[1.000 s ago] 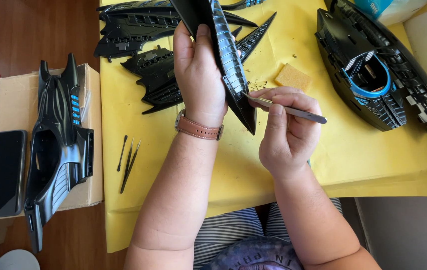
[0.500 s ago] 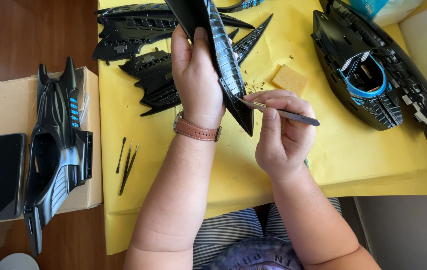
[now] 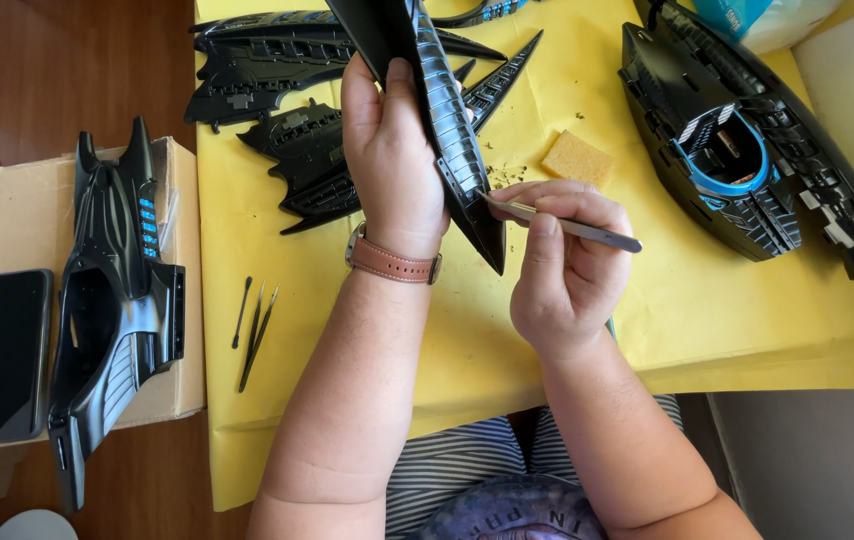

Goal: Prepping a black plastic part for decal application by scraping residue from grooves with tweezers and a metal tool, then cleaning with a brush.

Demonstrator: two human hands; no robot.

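Yellow paper sheet (image 3: pixel 567 330) covers my bench. My left hand (image 3: pixel 392 160) clamps the long ribbed black plastic fin (image 3: pixel 452 150) upright at twelve o'clock, exposing its edge to the thin metal pick (image 3: pixel 572 228) pinched by my right hand (image 3: pixel 562 265).

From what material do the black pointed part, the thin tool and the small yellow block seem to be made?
Black pointed part, in the left hand: likely glossy moulded plastic, with ribs that catch light.
Thin tool, in the right hand: probably metal, silvery sheen.
Yellow block: looks like sponge, matt and porous, crumbs nearby.
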